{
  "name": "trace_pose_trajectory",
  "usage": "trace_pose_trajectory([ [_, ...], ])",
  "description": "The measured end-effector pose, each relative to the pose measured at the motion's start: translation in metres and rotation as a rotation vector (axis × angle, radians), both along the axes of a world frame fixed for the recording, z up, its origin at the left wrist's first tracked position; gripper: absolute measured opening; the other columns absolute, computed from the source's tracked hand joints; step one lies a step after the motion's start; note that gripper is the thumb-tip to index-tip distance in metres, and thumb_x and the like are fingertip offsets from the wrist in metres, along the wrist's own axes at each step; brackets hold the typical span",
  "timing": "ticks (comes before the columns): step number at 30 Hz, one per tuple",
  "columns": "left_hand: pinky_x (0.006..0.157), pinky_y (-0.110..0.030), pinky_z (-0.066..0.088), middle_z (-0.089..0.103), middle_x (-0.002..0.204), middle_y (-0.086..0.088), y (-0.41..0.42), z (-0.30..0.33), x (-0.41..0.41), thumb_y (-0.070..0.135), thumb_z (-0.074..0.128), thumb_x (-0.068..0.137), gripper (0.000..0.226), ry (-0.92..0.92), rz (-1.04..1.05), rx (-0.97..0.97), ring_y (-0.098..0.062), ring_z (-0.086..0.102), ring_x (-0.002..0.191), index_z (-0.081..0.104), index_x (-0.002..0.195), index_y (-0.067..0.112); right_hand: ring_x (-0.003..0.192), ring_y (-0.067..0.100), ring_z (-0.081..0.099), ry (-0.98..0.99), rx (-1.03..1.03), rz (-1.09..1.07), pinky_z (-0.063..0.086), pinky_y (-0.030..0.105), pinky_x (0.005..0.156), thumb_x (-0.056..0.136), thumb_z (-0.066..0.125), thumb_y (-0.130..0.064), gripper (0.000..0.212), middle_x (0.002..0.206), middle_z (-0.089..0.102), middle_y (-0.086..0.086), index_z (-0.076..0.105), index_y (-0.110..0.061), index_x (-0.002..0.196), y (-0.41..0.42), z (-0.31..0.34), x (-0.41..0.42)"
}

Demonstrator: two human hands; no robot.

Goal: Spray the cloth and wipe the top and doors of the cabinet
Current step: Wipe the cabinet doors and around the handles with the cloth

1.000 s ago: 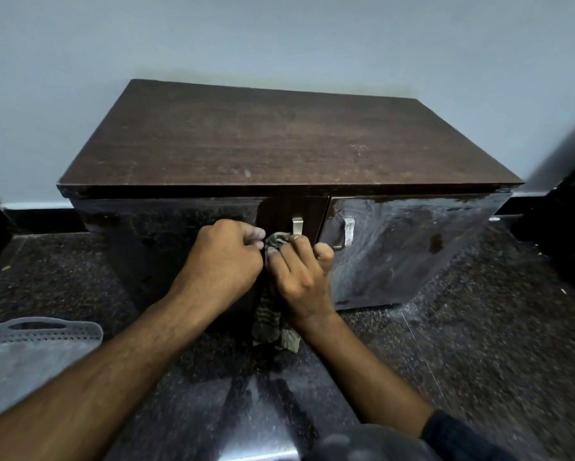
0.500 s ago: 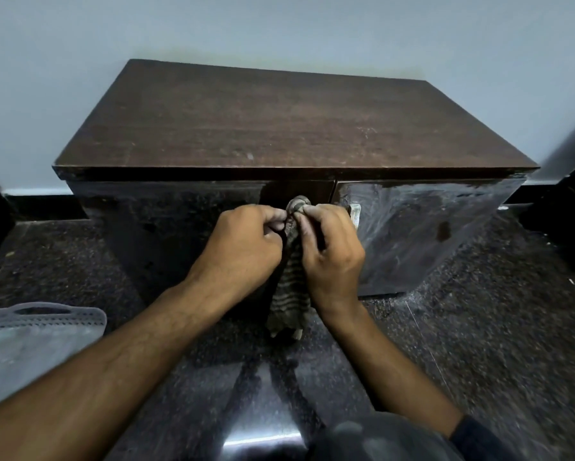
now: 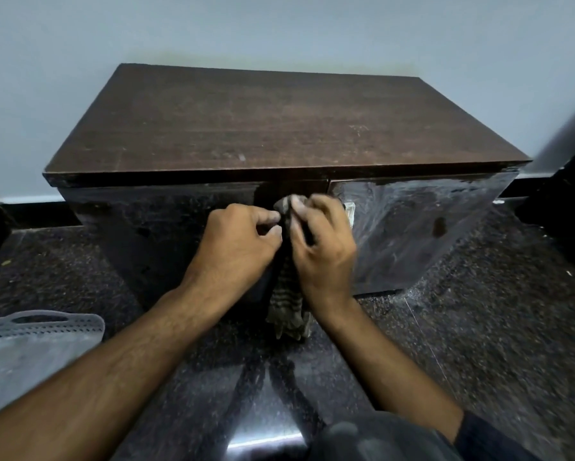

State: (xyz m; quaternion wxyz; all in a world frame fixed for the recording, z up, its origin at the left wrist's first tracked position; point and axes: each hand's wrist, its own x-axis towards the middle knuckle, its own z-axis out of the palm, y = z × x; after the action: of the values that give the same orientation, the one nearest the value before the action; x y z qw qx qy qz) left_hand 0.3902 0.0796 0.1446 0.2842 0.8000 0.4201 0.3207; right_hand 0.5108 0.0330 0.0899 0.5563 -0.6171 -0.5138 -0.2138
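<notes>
A low dark wooden cabinet (image 3: 279, 128) stands against the wall, with two glossy doors. The right door (image 3: 422, 227) shows smeared streaks. A striped grey-brown cloth (image 3: 287, 307) hangs down in front of the gap between the doors. My right hand (image 3: 322, 247) grips its upper part against the cabinet front, beside a metal handle (image 3: 349, 207). My left hand (image 3: 236, 247) is closed just left of the cloth, its fingertips touching the fabric. Any handle on the left door is hidden behind my hands.
A grey perforated plastic basket (image 3: 36, 331) sits on the dark speckled floor at the lower left. Dark furniture (image 3: 565, 207) stands at the right edge, and another dark object at the far left. A dark rounded thing (image 3: 372, 440) is at the bottom.
Both hands and the cloth rose a little along the cabinet front. The right hand shifted to the right, covering the door handles, and more of the cloth hangs below it.
</notes>
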Motion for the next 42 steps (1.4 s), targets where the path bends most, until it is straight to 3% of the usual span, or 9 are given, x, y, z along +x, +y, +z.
trace_pose_trajectory([
  [6,0.067,0.008,0.038,0.075,0.097,0.008,0.004,-0.006,-0.002,0.019,0.075,0.084,0.026,-0.012,0.002,-0.063,0.012,0.059,0.076,0.075,0.109,0.016,0.091,0.028,0.067,0.043,-0.138,0.068,0.058,0.039,0.079,0.086,0.070,0.007,0.013,0.099,0.067,0.019,0.072,0.008,0.098,-0.024,-0.046,-0.007],
  [11,0.080,-0.008,0.051,0.074,0.094,0.008,0.003,-0.011,0.006,0.005,0.077,0.080,0.038,-0.070,-0.074,-0.079,0.004,0.067,0.082,0.072,0.116,0.016,0.089,0.024,0.068,0.055,0.061,-0.007,0.055,0.025,0.084,0.087,0.070,0.004,0.009,0.095,0.069,0.018,0.073,0.007,0.095,-0.009,-0.014,0.003],
  [16,0.076,-0.003,0.048,0.073,0.088,0.012,0.006,-0.014,0.007,0.007,0.079,0.078,0.035,-0.094,-0.071,-0.079,0.008,0.066,0.079,0.075,0.111,0.016,0.091,0.031,0.069,0.059,0.030,-0.001,0.057,0.035,0.086,0.085,0.071,0.007,0.010,0.097,0.069,0.021,0.071,0.010,0.094,-0.011,-0.031,0.000],
  [19,0.071,0.002,0.044,0.071,0.087,0.014,0.005,-0.018,0.008,0.015,0.080,0.079,0.026,-0.046,-0.069,-0.107,0.010,0.064,0.079,0.077,0.105,0.017,0.090,0.028,0.070,0.187,-0.049,-0.006,0.058,0.036,0.084,0.083,0.071,0.009,0.009,0.096,0.071,0.018,0.073,0.008,0.092,-0.018,-0.047,-0.004],
  [23,0.068,0.005,0.041,0.075,0.093,0.011,0.002,-0.021,0.010,0.017,0.079,0.080,0.020,-0.051,-0.054,-0.101,0.017,0.059,0.076,0.078,0.100,0.016,0.085,0.020,0.070,0.286,-0.020,-0.023,0.056,0.022,0.083,0.081,0.072,0.011,0.011,0.092,0.072,0.015,0.074,0.006,0.091,-0.018,-0.040,-0.007],
  [31,0.071,0.005,0.040,0.076,0.094,0.011,0.007,-0.018,0.012,0.023,0.075,0.085,0.016,-0.136,0.045,0.001,0.012,0.062,0.080,0.079,0.100,0.019,0.091,0.025,0.066,0.164,0.064,0.004,0.055,0.028,0.084,0.086,0.071,0.006,0.011,0.097,0.066,0.020,0.071,0.010,0.096,-0.009,-0.032,-0.008],
  [33,0.072,0.007,0.038,0.075,0.097,0.012,0.008,-0.020,0.013,0.023,0.075,0.084,0.018,-0.129,0.039,-0.002,0.014,0.059,0.079,0.078,0.101,0.018,0.092,0.017,0.064,0.247,-0.020,0.011,0.054,0.022,0.084,0.085,0.072,0.006,0.009,0.097,0.067,0.015,0.069,0.007,0.093,-0.015,-0.042,-0.010],
  [37,0.071,0.007,0.038,0.070,0.098,0.019,0.006,-0.023,0.014,0.023,0.076,0.084,0.019,-0.126,-0.003,-0.017,0.021,0.055,0.079,0.078,0.102,0.019,0.088,0.008,0.063,0.477,-0.124,-0.011,0.054,0.028,0.080,0.081,0.074,0.003,0.011,0.093,0.069,0.004,0.069,-0.002,0.091,-0.014,-0.044,-0.007],
  [42,0.068,0.004,0.041,0.071,0.087,0.022,0.006,-0.024,0.015,0.028,0.076,0.083,0.014,-0.185,0.027,-0.001,0.020,0.061,0.082,0.079,0.096,0.023,0.088,0.009,0.065,0.327,0.049,-0.010,0.052,0.015,0.083,0.085,0.073,0.003,0.005,0.092,0.070,0.008,0.071,0.002,0.090,-0.012,-0.036,-0.006],
])
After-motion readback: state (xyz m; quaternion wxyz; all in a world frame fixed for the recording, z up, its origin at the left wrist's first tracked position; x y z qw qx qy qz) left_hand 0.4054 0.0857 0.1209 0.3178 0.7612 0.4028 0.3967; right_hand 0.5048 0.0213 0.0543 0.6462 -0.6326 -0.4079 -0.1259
